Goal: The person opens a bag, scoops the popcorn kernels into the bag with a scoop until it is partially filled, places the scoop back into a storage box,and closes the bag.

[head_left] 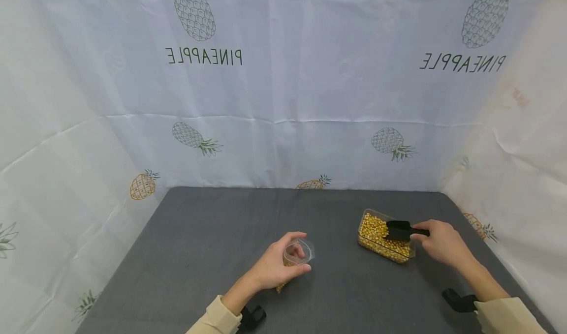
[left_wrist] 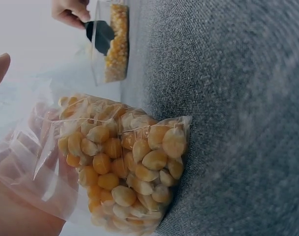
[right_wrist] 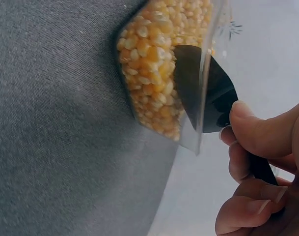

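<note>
My left hand (head_left: 273, 266) holds a clear plastic bag (left_wrist: 46, 162) by its sides, its mouth spread wide toward the top. Corn kernels (left_wrist: 124, 162) fill the lower part of the bag, whose bottom touches the table. In my right hand (head_left: 443, 241) is the handle of a small black scoop (head_left: 399, 230), pinched between thumb and fingers. The scoop's blade (right_wrist: 203, 88) dips into the kernels inside a clear rectangular container (head_left: 363, 243). Part of the blade's tip is hidden among the corn (right_wrist: 151, 64).
A grey tabletop (head_left: 212, 240) lies under everything. White curtains (head_left: 283, 88) printed with pineapples hang behind the table and along both sides. Black straps with mounts (head_left: 460, 300) sit at both wrists. The container stands to the right of the bag, with a gap between them.
</note>
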The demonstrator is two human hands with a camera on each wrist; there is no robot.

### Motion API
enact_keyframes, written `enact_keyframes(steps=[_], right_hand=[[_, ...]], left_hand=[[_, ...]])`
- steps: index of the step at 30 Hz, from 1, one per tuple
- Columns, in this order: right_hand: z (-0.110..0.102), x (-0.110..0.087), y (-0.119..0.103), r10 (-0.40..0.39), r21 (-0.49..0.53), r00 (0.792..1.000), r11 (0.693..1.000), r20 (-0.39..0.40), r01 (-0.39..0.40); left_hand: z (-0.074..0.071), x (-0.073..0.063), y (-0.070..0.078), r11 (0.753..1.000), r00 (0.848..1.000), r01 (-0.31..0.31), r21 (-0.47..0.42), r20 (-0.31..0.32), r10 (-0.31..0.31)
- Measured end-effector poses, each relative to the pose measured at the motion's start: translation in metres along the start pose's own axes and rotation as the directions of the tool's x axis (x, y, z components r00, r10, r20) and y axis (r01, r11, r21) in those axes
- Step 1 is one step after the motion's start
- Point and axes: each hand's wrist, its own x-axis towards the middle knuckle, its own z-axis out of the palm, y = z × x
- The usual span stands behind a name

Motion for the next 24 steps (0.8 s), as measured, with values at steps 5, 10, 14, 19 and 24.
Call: enact_keyframes(steps=[5, 10, 14, 19, 24], right_hand=[[0.008, 0.001, -0.001, 0.005, 0.029, 1.000, 1.000, 0.008, -0.005], [0.017, 0.002, -0.001, 0.002, 0.070, 1.000, 0.998, 0.011, -0.003], [0.023, 0.003, 0.002, -0.001, 0.081, 1.000, 0.997, -0.006, 0.002], [0.031, 0.003, 0.005, -0.009, 0.106, 0.999, 0.994, -0.038, 0.012], [0.038, 0.003, 0.005, 0.010, 0.149, 0.999, 0.989, -0.046, -0.003]], left_hand=[[0.000, 0.000, 0.001, 1.000, 1.000, -0.007, 0.013, -0.002, 0.007], [0.001, 0.000, 0.000, 1.000, 1.000, -0.011, 0.022, -0.003, 0.011], [0.001, -0.001, 0.000, 1.000, 1.000, -0.006, 0.022, -0.001, 0.006], [0.000, 0.000, 0.000, 1.000, 1.000, 0.000, 0.016, -0.001, 0.000], [0.001, 0.000, 0.001, 1.000, 1.000, 0.000, 0.029, -0.005, 0.000]])
